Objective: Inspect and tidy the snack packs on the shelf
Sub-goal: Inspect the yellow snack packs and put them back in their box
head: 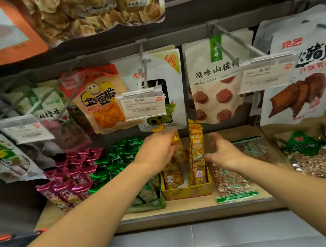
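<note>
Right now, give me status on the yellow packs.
Left hand grips leaning yellow pack. Right hand open beside upright yellow pack. Both stand in yellow box. Price tag hangs above.

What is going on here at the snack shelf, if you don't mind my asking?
A person is tidying the yellow display box on the bottom shelf. The left hand is on a leaning yellow pack near its top, though blur hides whether it grips it. The right hand is open and empty, just right of the upright yellow packs. Green packs and pink packs lie further left.
</note>
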Available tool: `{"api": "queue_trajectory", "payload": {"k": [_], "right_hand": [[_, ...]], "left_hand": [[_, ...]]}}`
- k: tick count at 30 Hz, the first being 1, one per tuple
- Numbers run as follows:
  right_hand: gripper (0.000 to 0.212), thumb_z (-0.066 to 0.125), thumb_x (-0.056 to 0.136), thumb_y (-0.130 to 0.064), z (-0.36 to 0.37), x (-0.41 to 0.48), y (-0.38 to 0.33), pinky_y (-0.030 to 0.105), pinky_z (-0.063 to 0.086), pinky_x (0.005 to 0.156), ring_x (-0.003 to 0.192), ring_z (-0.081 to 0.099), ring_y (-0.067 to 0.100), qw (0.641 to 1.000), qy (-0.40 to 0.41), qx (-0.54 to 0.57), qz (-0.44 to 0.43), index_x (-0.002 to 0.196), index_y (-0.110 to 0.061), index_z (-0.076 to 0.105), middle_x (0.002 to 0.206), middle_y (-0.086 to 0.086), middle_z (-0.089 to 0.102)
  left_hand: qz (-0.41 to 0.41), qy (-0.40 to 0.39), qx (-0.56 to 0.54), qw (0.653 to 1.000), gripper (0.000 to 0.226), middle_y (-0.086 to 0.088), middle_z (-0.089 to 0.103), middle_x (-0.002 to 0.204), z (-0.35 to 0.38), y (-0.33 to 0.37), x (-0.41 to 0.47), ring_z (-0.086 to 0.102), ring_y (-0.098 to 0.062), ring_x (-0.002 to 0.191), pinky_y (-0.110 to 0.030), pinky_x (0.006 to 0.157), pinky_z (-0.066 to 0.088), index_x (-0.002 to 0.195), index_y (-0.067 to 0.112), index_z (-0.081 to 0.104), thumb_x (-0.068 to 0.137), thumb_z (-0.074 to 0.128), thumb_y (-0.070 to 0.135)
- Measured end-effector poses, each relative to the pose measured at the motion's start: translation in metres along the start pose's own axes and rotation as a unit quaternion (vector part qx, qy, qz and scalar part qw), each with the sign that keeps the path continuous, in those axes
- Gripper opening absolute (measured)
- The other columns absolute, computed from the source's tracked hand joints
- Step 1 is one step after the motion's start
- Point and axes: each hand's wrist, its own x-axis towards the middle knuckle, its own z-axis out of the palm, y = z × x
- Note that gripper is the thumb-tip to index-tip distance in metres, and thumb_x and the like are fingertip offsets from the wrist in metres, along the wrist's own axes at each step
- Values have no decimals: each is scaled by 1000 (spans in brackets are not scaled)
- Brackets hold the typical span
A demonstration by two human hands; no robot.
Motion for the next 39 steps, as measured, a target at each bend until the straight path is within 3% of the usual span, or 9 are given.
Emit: {"api": "queue_trajectory", "payload": {"k": [5, 8, 15, 20, 24, 27, 31, 35, 39], "right_hand": [[80, 74, 83, -25, 19, 34, -9, 40, 47, 97, 116, 58, 30, 995, 30, 95, 1, 145, -18, 25, 121, 7, 60], [80, 76, 79, -40, 30, 45, -13, 40, 49, 90, 113, 59, 31, 994, 84, 50, 41, 140, -16, 30, 121, 9, 62], [45, 67, 85, -44, 43, 40, -8, 41, 54, 83, 99, 65, 31, 987, 134, -50, 74, 115, -14, 51, 107, 9, 67], [50, 69, 84, -37, 38, 18, -10, 39, 51, 71, 91, 65, 36, 982, 187, -20, -5, 118, -9, 46, 90, 9, 65], [44, 70, 83, -39, 19, -15, -27, 36, 50, 70, 86, 63, 28, 983, 140, -37, -111, 112, -23, 42, 87, -1, 63], [41, 71, 82, -40, -1, -52, -43, 34, 50, 65, 80, 62, 19, 967, 86, -83, -223, 104, -30, 39, 83, -10, 60], [44, 74, 80, -41, -19, -111, -76, 18, 37, 53, 70, 53, 5, 942, 58, -126, -304, 93, -37, 33, 73, -18, 51], [45, 74, 78, -45, -28, -161, -100, 32, 53, 78, 90, 61, 5, 948, -17, -43, -313, 111, -30, 48, 98, -13, 63], [48, 59, 85, -53, -37, -196, -100, 47, 50, 94, 106, 62, 24, 942, -195, 78, -260, 123, -24, 53, 114, 6, 65]], "left_hand": [[-48, -26, 158, 986, 58, -7, 57, 134, 32, -10, 33, 46, -28, 129, -40, 102, 39, 142, 20, 39, 91, 64, 26], [-58, -10, 228, 972, 42, -10, 57, 126, 40, -9, 47, 45, -31, 124, -39, 94, 41, 136, 15, 45, 95, 51, 20], [-116, -5, 154, 981, 47, -15, 56, 118, 44, -2, 67, 53, -34, 110, -42, 70, 44, 131, 14, 35, 89, 54, 8], [-88, 12, 198, 976, 44, -11, 53, 128, 23, -2, 44, 46, -32, 120, -41, 89, 44, 135, 13, 43, 92, 53, 17], [-64, -34, -16, 997, 45, -6, 59, 126, -4, 17, -1, 55, -26, 116, -38, 92, 50, 136, 20, 48, 92, 55, 22], [-95, -91, -245, 961, 55, 5, 65, 118, -34, 33, -42, 63, -12, 100, -30, 87, 53, 140, 29, 44, 89, 61, 39], [-64, -10, -315, 947, 22, 15, 71, 90, -79, 46, -89, 66, -4, 80, -42, 78, 57, 101, 38, 67, 96, 49, 50], [-61, 57, -395, 915, 46, -8, 70, 76, -108, 58, -135, 67, -29, 77, -54, 77, 54, 79, 14, 69, 91, 43, 50], [-75, 136, -519, 841, 37, -4, 73, 87, -123, 58, -163, 68, -21, 84, -40, 82, 55, 81, 19, 73, 87, 51, 49]]}}
